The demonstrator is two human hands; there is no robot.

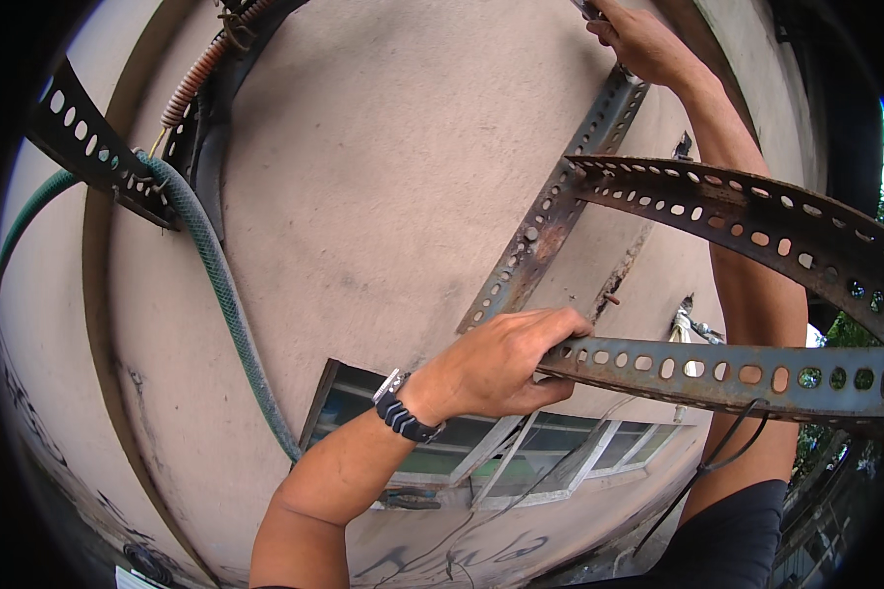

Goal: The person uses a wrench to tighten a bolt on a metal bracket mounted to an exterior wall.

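Note:
My left hand [506,363], a watch on its wrist, is closed around the near end of the lower arm of a rusty slotted angle-iron bracket [668,363]. High at the upper edge, my right hand [638,41] is closed on a metal tool [586,8], mostly cut off by the frame, so its kind is unclear. Just below that hand, a bolt head [627,75] shows at the top of the bracket's slanted wall bar [550,221]. The bracket's upper arm [737,196] reaches out to the right, passing in front of my right forearm.
A louvred window [540,456] lies below my left hand. On the left, a green hose [221,280] hangs from another slotted bracket [83,128], near a coiled pinkish tube [201,79]. A black tie [732,452] dangles from the lower arm. A rusty bolt [612,299] sticks out of the wall.

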